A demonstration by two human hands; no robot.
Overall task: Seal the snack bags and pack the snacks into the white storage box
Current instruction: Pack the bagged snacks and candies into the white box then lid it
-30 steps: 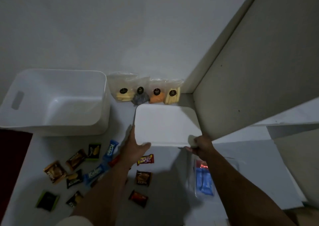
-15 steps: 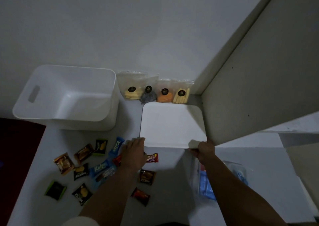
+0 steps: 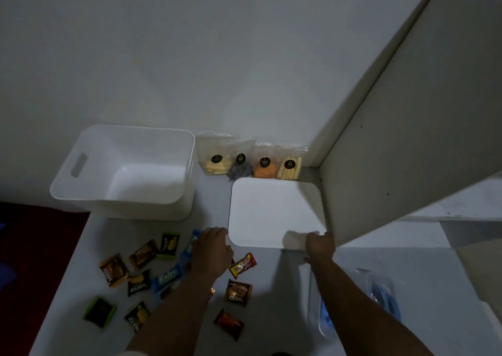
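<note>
The white storage box point(image 3: 81, 192) stands open and empty at the back left of the table. Four clear snack bags point(image 3: 251, 160) with black round labels lean on the wall behind a white lid point(image 3: 274, 211) that lies flat to the right of the box. My left hand point(image 3: 213, 248) sits at the lid's near left corner, its fingers hidden under the knuckles. My right hand point(image 3: 320, 245) grips the lid's near right edge. Several small wrapped snacks point(image 3: 237, 291) lie scattered near the front, some under my left forearm.
A clear pouch holding blue items point(image 3: 384, 296) lies to the right of my right arm. A large pale panel point(image 3: 407, 151) rises close against the lid's right side. The table's left edge borders a dark red surface point(image 3: 35, 260).
My left thumb has come off the top of the lid and that hand has slid to the lid's near left corner. The lid stays close below the snack bags.
</note>
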